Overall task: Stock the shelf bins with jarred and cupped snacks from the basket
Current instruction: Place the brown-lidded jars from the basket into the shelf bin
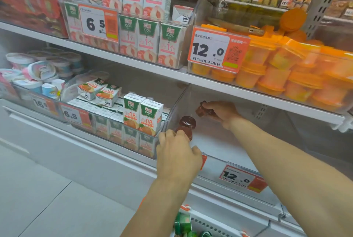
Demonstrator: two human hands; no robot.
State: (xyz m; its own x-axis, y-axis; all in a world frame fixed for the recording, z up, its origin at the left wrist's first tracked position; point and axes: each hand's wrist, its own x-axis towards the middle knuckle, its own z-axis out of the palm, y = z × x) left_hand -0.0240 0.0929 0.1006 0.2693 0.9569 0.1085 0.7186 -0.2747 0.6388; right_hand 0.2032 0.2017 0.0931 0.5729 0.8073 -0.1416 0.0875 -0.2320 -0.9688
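Note:
My left hand (177,152) grips a small dark red jar (186,126) with a brown lid, at the front left corner of a clear shelf bin (214,141) on the lower shelf. Deeper in the same bin, my right hand (221,113) holds a second dark red jar (202,110), tilted, close to the back. Nothing else shows on the bin's white floor. At the bottom edge, the white basket (206,223) holds several green-lidded cups (184,223).
A bin of juice cartons (141,120) stands directly left of the clear bin. Yoghurt cups (38,76) sit further left. Orange jelly cups (286,76) fill the bin on the shelf above, behind a 12.0 price tag (217,49). Another 12.0 tag (242,178) hangs on the lower rail.

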